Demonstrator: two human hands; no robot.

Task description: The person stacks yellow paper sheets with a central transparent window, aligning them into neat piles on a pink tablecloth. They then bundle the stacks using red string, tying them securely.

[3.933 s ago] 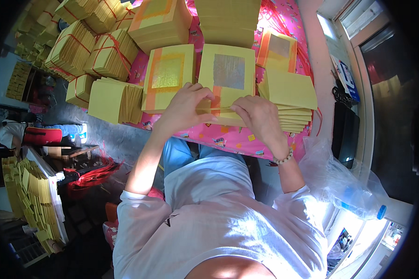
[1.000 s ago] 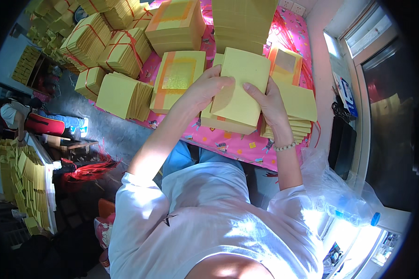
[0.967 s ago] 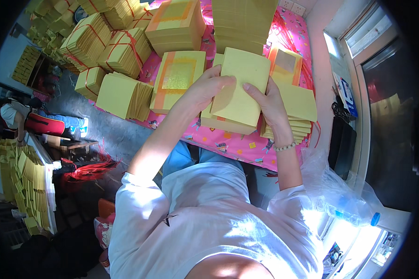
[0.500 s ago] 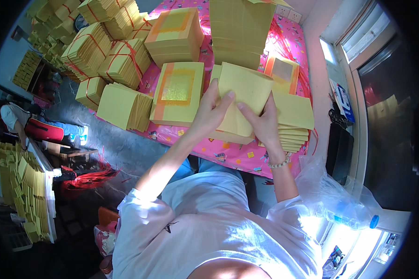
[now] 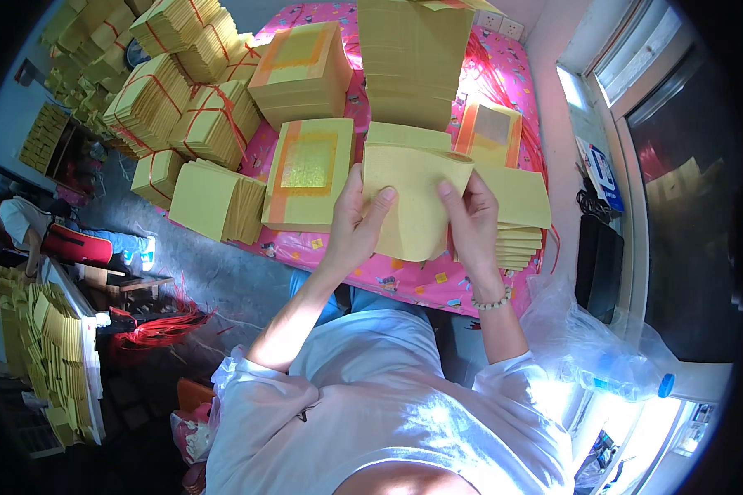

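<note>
A piece of yellow paper (image 5: pixel 414 206) is held upright above the near edge of the pink cloth (image 5: pixel 404 280), its top edge curled over toward the right; how many layers it has cannot be told. Its left side is pinched by the left hand (image 5: pixel 359 219), partly closed, with the thumb on the near face and the fingers behind. The right side is gripped the same way by the right hand (image 5: pixel 473 216). Just beyond the paper, a yellow stack (image 5: pixel 409 134) is partly hidden. It is flanked on the left by a block with a gold square (image 5: pixel 307 173) and on the right by a fanned pile (image 5: pixel 520 196). Farther back, a tall stack (image 5: pixel 413 74) is seen, and at left, bundles (image 5: pixel 149 99) are bound with red ties. By the right forearm, a clear plastic bag (image 5: pixel 553 322) is crumpled; near it a bottle with a blue cap (image 5: pixel 666 385) is seen, but whether it is contained in the bag cannot be told.
</note>
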